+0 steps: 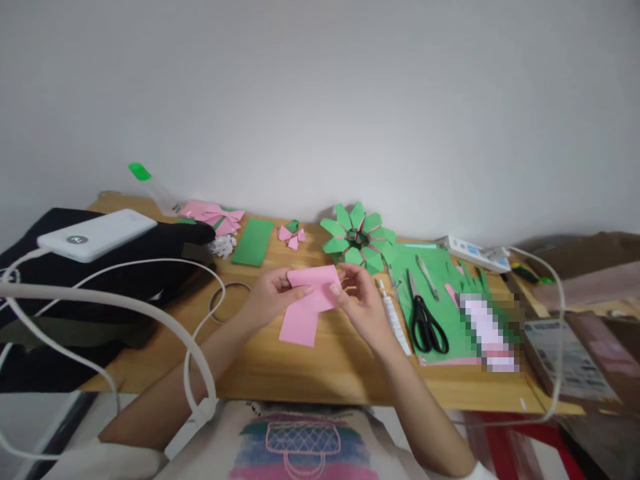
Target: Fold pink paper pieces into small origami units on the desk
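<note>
A piece of pink paper (320, 283) is held up between my two hands above the wooden table. My left hand (280, 293) pinches its left end, thumb on top. At the right end, my right hand (357, 293) grips it between thumb and fingers. Just below lies another pink paper strip (299, 327); whether it joins the held piece cannot be made out. Behind my hands stands a green paper flower shape (356, 237) with several petals. A small pink and green folded paper piece (291, 235) and a green paper rectangle (253, 241) lie to its left.
Black-handled scissors (427, 327), a craft knife (427, 277) and a white glue tube (395, 323) lie on the right with green paper sheets (457, 340). A white power bank (97, 235) rests on black cloth at left. White cables (150, 320) loop past my left arm.
</note>
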Demonstrator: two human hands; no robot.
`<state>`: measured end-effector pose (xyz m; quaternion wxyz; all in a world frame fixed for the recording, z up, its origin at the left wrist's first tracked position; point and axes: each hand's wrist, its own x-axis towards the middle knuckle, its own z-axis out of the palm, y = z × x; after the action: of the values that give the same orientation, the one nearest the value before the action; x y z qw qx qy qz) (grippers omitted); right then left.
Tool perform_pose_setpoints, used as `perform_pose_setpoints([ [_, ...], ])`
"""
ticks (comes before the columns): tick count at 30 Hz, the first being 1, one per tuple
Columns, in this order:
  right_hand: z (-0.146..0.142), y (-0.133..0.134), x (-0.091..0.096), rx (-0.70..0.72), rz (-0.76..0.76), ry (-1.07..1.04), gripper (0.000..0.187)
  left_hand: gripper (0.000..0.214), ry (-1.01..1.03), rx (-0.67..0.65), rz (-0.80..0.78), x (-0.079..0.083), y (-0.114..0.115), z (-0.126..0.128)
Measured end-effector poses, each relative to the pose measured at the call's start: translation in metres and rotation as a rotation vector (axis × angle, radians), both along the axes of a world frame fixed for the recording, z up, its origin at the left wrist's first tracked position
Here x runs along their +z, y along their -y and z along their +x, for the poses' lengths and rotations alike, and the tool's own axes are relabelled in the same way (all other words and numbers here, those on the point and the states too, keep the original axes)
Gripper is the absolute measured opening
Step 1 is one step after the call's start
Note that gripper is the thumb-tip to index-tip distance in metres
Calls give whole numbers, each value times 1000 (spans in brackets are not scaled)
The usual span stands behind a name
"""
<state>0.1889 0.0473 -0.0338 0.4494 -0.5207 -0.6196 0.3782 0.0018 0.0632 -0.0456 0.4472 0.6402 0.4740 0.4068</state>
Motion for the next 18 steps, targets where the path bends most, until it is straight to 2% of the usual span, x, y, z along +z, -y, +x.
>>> perform_pose_setpoints([
  [2, 2, -3, 18, -5, -33, -130, 51, 41, 73, 24, -11, 17, -1, 8],
  [4, 3, -7, 34, 14, -104, -305, 35, 47, 110, 26, 2, 30, -4, 16],
  [7, 6, -15, 55, -21, -91, -400, 25, 52, 87, -50, 45, 34, -13, 23],
  [9, 9, -20, 65, -67, -62, -446, 23, 47, 13, -119, 81, 24, -19, 23],
  [12, 13, -27, 77, -117, -77, -594, 23, 33, -182, -134, 132, -5, -19, 20],
  [16, 12, -33, 85, -112, -137, -751, 25, 39, -402, -124, 159, -47, -2, 19],
  [18, 11, -35, 86, -98, -161, -779, 33, 39, -461, -83, 163, -55, 7, 21],
])
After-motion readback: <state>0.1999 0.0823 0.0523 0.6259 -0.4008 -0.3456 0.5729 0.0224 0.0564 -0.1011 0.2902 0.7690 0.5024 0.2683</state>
